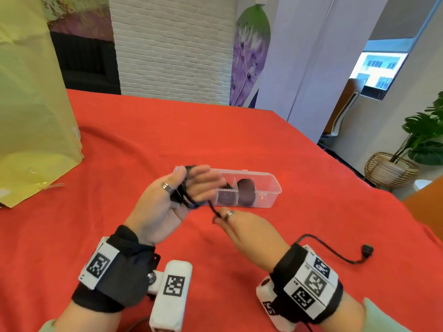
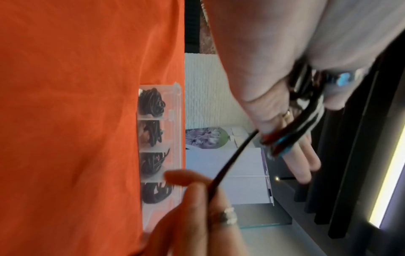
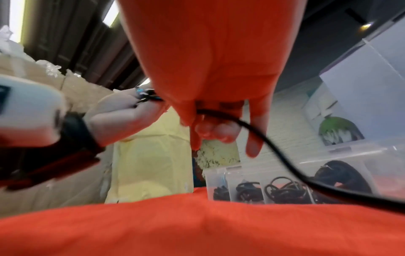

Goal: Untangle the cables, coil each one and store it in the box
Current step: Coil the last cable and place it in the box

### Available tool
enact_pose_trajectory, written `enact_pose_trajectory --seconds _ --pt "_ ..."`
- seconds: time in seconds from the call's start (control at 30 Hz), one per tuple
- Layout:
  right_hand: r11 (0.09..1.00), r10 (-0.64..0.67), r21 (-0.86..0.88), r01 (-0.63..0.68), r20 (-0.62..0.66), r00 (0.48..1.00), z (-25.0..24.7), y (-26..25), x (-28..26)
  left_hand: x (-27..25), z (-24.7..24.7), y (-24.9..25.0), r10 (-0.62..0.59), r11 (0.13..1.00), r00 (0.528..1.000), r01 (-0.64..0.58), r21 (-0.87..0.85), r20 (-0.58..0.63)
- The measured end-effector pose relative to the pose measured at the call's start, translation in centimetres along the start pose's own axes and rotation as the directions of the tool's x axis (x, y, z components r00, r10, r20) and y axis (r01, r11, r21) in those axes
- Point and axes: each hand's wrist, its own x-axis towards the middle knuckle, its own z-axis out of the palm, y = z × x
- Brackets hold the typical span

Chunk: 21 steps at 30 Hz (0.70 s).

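A black cable (image 1: 183, 195) is looped several times round the fingers of my raised left hand (image 1: 191, 185), whose thumb holds the loops in place. My right hand (image 1: 223, 218) is just below and to the right, pinching the free run of the same cable (image 2: 230, 162). The tail of the cable (image 1: 335, 251) trails over the cloth past my right wrist to a plug (image 1: 368, 250). Behind the hands lies a clear divided box (image 1: 271, 188) with coiled black cables (image 2: 151, 102) in its compartments. The coil (image 2: 304, 104) shows blurred in the left wrist view. The box (image 3: 342, 155) also shows in the right wrist view.
A red cloth (image 1: 287, 144) covers the table. A large yellow bag (image 1: 31, 104) stands at the left edge. Off the table's right side stand a wicker basket (image 1: 390, 168) with a plant and a chair (image 1: 345, 111).
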Motion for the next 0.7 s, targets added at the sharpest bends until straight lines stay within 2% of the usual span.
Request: enact_pose_trajectory --seconds 0.03,0.1,0.2,0.27,0.37,0.5,0.53,0.6,0.7 --pt "0.999 -0.041 0.018 0.040 0.051 0.998 0.3 -0.3 -0.3 0.2 -0.3 0.2 0.062 0.998 0.998 -0.062 -0.028 -0.018" --pt "0.987 -0.158 0.007 0.158 0.074 0.985 0.6 -1.0 -0.8 0.4 -0.7 0.3 0.150 0.988 0.988 -0.151 -0.029 -0.033" --pt "0.947 -0.274 -0.176 0.271 0.003 0.962 1.0 -2.0 -1.1 0.6 -1.2 -0.3 0.195 0.979 0.980 -0.192 0.075 -0.040" --pt "0.922 -0.325 -0.251 0.296 -0.082 0.942 0.9 -2.1 -1.2 0.8 -1.6 -0.9 0.217 0.948 0.975 -0.199 0.248 -0.048" --pt "0.930 -0.300 -0.303 0.210 -0.292 0.908 -0.9 -1.6 -1.4 0.8 -2.1 -1.4 0.193 0.831 0.981 -0.150 0.536 -0.023" --pt "0.936 -0.305 -0.314 0.157 -0.508 0.806 -3.9 -1.0 -0.5 0.5 -2.2 -2.4 0.071 0.596 0.996 -0.082 0.799 0.049" --pt "0.947 -0.278 -0.294 0.132 -0.535 0.798 -4.3 -0.9 -0.1 0.4 -1.7 -2.6 0.037 0.589 0.997 -0.073 0.805 0.063" --pt "0.968 -0.199 -0.238 0.078 -0.542 0.816 -4.7 -0.4 1.0 0.1 -0.5 -2.7 -0.049 0.712 0.996 -0.017 0.702 0.073" --pt "0.985 -0.107 -0.167 0.040 -0.416 0.903 -4.6 0.6 2.3 -0.4 0.4 -2.1 -0.172 0.817 0.979 0.080 0.571 0.109"
